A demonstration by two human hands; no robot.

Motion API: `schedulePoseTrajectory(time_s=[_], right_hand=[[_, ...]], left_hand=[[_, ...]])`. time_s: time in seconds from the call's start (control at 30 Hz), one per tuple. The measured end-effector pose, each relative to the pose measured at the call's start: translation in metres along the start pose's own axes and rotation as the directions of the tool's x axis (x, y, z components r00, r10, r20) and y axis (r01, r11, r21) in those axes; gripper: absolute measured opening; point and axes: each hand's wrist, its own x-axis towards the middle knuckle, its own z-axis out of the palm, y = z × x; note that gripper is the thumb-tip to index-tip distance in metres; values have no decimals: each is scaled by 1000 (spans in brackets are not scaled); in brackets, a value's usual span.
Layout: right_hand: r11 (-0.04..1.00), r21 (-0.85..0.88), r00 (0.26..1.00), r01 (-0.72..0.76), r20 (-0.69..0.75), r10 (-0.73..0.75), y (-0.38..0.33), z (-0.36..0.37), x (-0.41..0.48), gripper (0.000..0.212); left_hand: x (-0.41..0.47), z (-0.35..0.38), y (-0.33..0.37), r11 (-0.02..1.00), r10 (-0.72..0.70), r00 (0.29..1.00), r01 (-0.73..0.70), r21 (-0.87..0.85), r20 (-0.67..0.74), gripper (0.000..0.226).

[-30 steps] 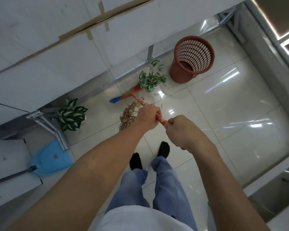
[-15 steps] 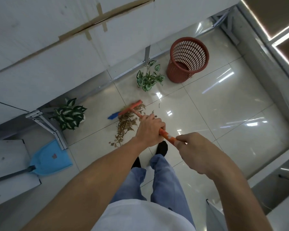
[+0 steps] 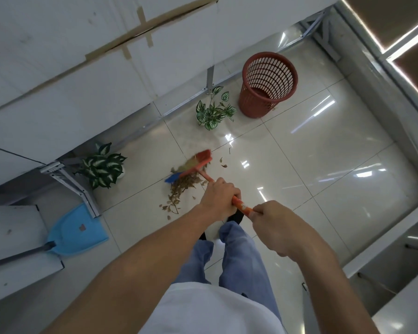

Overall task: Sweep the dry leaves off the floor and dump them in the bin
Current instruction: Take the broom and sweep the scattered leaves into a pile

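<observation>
1. Since the earlier frames, the broom head [image 3: 198,163] has come back from just beside the far potted plant [image 3: 214,111] to the far edge of the dry leaves [image 3: 182,188].
2. Hand state: the left hand [image 3: 219,198] is wrapped round the orange handle [image 3: 240,205] at its lower part. The right hand [image 3: 273,222] clasps the handle's top end. Both hold it firmly.
3. Location: the dry leaves lie in a loose pile on the floor [image 3: 311,169], between the broom head and the feet. A few stray leaves [image 3: 224,165] lie just to the right of the head.
4. The bin [image 3: 267,88] stands well apart, beyond the far plant. The blue dustpan [image 3: 75,233] lies to the left, untouched.
5. Bristle contact: the bristles are blurred, so contact with the floor is probable but not confirmed.
6. Procedure for the current stroke:
   - Keep the bristles low and pull in short, even strokes toward the pile.
   - Avoid fast flicks; dry leaves are likely light enough to scatter.
   - Reach past the stray leaves first, then draw them in.
   - Steer the gathered pile leftward, toward the dustpan.
</observation>
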Motion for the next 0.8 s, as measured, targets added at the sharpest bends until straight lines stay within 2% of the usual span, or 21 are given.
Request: schedulePoseTrajectory(time_s=[0.07, 0.17, 0.27, 0.33, 0.47, 0.53, 0.67, 0.8], right_hand=[[998, -45, 999, 42, -33, -43, 7, -5, -15, 27], [987, -134, 991, 90, -86, -102, 11, -9, -38, 33], [981, -169, 989, 95, -99, -113, 6, -7, -40, 30], [986, -145, 991, 79, -96, -93, 2, 0, -26, 25], [998, -65, 1000, 13, -22, -14, 4, 19, 0, 16], [998, -61, 1000, 6, -3, -6, 12, 20, -1, 16], [986, -164, 998, 31, -54, -41, 45, 8, -20, 23], [977, -208, 983, 47, -165, -83, 78, -9, -54, 28]], left_hand=[[-8, 5, 6, 998, 56, 988, -58, -11, -142, 3], [-15, 8, 11, 992, 95, 933, -116, -40, -348, 5], [-15, 5, 12, 994, 36, 900, -78, -78, -435, 10], [-12, 4, 10, 995, -31, 915, -11, -101, -402, 10], [-6, 6, 3, 991, -115, 993, 112, -78, -38, 7], [-8, 7, 11, 995, -85, 995, 88, -49, 51, 10], [-19, 21, 43, 992, 37, 998, -42, -121, -43, 18], [-20, 24, 72, 960, 199, 965, -227, -167, -171, 20]])
